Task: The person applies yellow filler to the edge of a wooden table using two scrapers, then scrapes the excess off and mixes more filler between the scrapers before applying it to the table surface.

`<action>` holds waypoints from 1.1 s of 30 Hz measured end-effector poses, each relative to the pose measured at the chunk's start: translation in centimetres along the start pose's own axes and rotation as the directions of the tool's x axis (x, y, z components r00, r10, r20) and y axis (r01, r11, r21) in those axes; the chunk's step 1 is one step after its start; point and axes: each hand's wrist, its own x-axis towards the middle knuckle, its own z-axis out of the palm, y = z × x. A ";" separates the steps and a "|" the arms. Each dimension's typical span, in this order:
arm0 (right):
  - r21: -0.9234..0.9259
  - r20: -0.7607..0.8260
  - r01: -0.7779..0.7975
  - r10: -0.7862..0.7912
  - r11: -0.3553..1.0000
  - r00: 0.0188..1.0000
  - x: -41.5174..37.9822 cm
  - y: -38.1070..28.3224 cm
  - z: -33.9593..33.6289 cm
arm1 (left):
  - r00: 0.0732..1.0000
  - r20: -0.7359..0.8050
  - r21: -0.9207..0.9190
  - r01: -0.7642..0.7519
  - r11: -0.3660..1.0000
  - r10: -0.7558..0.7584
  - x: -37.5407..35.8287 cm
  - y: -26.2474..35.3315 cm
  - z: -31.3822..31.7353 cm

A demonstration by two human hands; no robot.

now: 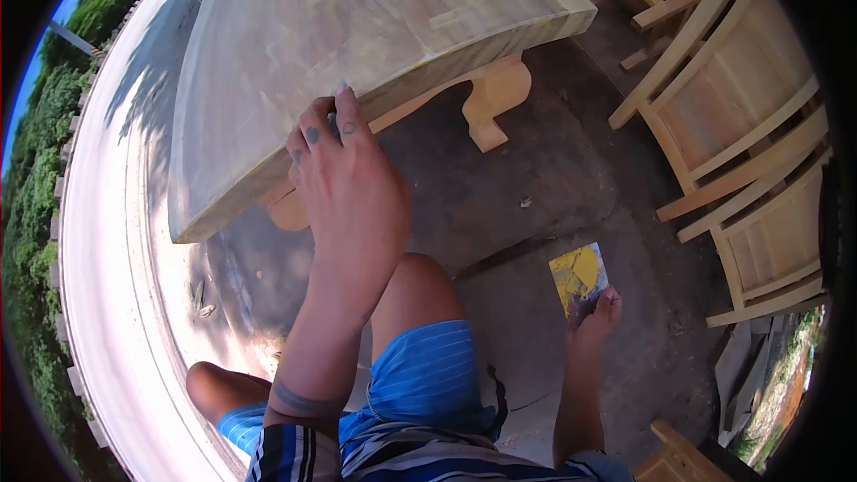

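Note:
My left hand [344, 165] is at the near edge of a thick wooden tabletop [357, 27], back of the hand toward me. Its fingers are curled and pressed together over the edge. A small dark bit shows between them, but what they hold is hidden. Low on the right, my right hand [596, 312] grips a small square board [600, 259] by its lower corner. Yellow paste [576, 272] is spread over the board's face. The tabletop has a pale, streaky surface with whitish smears.
A curved wooden table leg [495, 98] stands under the slab. Wooden chairs [723, 80] line the right side, with another wooden piece [683, 455] at bottom right. Dark concrete floor [536, 187] lies below. A sunlit road [107, 241] and green bushes [31, 250] run along the left.

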 end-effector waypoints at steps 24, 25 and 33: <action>-0.046 -0.111 -0.143 0.137 0.989 0.984 -1.2 0.9 -4.5 | 0.996 -0.043 0.102 0.084 0.991 -0.080 1.8 7.0 6.1; -0.037 -0.083 -0.128 0.124 0.991 0.989 -1.4 0.8 -4.5 | 0.999 -0.017 0.068 0.040 0.997 -0.039 2.5 8.6 6.8; 0.079 -0.081 0.023 -0.017 0.997 0.997 -1.2 3.7 -6.9 | 0.494 0.016 0.029 -0.869 0.494 0.869 9.2 16.2 9.3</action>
